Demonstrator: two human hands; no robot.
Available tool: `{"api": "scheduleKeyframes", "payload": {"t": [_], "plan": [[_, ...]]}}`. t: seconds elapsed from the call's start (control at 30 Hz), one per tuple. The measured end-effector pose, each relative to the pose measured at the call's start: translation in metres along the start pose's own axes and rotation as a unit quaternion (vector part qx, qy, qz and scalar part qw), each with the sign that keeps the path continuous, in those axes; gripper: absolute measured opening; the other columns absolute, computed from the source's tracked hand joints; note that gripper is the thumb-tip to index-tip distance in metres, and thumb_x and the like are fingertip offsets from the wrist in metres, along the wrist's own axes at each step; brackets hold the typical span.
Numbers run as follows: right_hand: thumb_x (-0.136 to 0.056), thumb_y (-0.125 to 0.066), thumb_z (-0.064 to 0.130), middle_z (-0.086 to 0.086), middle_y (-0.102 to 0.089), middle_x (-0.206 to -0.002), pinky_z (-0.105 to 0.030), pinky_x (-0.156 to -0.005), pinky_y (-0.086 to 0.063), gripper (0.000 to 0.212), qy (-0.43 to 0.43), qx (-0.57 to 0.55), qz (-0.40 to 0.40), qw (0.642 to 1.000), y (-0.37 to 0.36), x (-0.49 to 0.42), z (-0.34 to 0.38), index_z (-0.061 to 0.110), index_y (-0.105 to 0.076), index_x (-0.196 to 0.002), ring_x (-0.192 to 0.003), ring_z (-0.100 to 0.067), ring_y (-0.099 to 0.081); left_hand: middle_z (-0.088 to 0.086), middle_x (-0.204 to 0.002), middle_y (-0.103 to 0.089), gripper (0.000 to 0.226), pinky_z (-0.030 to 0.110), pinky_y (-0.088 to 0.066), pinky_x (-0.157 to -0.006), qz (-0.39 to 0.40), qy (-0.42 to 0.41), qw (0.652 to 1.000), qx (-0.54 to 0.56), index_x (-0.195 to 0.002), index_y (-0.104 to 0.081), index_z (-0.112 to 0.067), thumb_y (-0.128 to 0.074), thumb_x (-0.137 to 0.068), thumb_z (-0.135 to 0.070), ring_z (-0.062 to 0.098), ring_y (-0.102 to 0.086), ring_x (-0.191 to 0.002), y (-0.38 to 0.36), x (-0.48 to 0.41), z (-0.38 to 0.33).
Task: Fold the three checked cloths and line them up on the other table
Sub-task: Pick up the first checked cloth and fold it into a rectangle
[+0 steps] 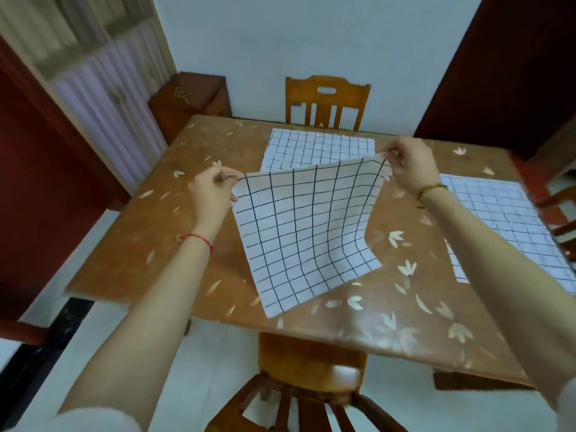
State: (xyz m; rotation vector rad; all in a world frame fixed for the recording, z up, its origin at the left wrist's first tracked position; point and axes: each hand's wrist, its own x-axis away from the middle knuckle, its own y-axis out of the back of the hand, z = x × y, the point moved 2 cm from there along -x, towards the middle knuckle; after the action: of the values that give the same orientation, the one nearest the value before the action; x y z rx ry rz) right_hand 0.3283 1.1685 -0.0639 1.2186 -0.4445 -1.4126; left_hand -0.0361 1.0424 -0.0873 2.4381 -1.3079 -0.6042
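White checked cloth (305, 232) is held up over the near desk (140, 232), with left grip (212, 194) and right grip (411, 169) each pinching a top corner. Second cloth (321, 148) lies flat far, third cloth (505, 219) right.

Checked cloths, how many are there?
3. The held cloth is pinched by the left hand and right hand over the table. The far cloth lies flat near the far chair. The right cloth lies flat at the table's right edge, partly cut off by the picture.

Thin, matt checked cloth (305, 226) — limp; glossy, smooth table cover (149, 244); varnished wooden chair (325, 101).
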Motion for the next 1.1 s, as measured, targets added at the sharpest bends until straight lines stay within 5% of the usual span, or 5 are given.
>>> {"api": "scheduleKeyframes", "payload": {"t": [0.27, 0.5, 0.7, 0.97, 1.1], "plan": [[-0.092, -0.056, 0.011, -0.006, -0.057, -0.088, -0.027, -0.073, -0.031, 0.012, 0.015, 0.042, -0.039, 0.998, 0.098, 0.025, 0.011, 0.005, -0.065, -0.097, -0.09, -0.024, -0.05, 0.001, -0.074, -0.071, 0.017, 0.039, -0.059, -0.055, 0.003, -0.111, 0.994, -0.021, -0.086, -0.076, -0.022, -0.063, -0.089, -0.011, 0.015, -0.065, -0.049, 0.019, -0.015, -0.078], [-0.091, -0.058, 0.013, -0.01, -0.065, -0.096, -0.034, -0.082, -0.043, 0.013, 0.024, 0.052, -0.014, 0.998, 0.154, 0.037, 0.02, 0.007, -0.067, -0.098, -0.094, -0.027, -0.057, 0.0, -0.071, -0.068, 0.011, 0.023, -0.053, -0.053, 0.027, -0.155, 0.986, -0.049, -0.092, -0.077, -0.02, -0.067, -0.089, -0.017, 0.0, -0.058, -0.04, 0.034, -0.031, -0.128], [-0.09, -0.062, 0.013, -0.001, -0.065, -0.088, -0.018, -0.07, -0.039, 0.006, -0.005, 0.025, 0.016, 1.0, 0.184, 0.05, 0.019, 0.013, -0.067, -0.093, -0.081, -0.016, -0.059, 0.008, -0.074, -0.067, 0.014, 0.022, -0.048, -0.053, 0.084, -0.131, 0.987, -0.038, -0.102, -0.071, -0.013, -0.07, -0.089, -0.018, -0.002, -0.057, -0.036, 0.031, -0.04, -0.146], [-0.089, -0.064, 0.015, -0.004, -0.06, -0.089, -0.029, -0.074, -0.044, 0.007, -0.01, 0.053, -0.023, 0.998, 0.179, 0.047, 0.006, 0.01, -0.068, -0.091, -0.081, -0.02, -0.057, 0.015, -0.08, -0.073, 0.018, 0.042, -0.061, -0.075, 0.094, -0.1, 0.991, -0.002, -0.102, -0.071, -0.007, -0.071, -0.087, -0.016, 0.028, -0.073, -0.066, 0.019, -0.029, -0.136], [-0.086, -0.066, 0.02, -0.005, -0.049, -0.087, -0.033, -0.077, -0.042, 0.009, -0.016, 0.085, -0.039, 0.996, 0.163, 0.04, -0.008, 0.013, -0.071, -0.089, -0.084, -0.02, -0.046, 0.004, -0.087, -0.071, 0.024, 0.018, -0.049, -0.076, 0.028, -0.125, 0.991, -0.044, -0.099, -0.077, -0.011, -0.075, -0.083, -0.029, 0.012, -0.063, -0.075, 0.014, -0.018, -0.131]]}}
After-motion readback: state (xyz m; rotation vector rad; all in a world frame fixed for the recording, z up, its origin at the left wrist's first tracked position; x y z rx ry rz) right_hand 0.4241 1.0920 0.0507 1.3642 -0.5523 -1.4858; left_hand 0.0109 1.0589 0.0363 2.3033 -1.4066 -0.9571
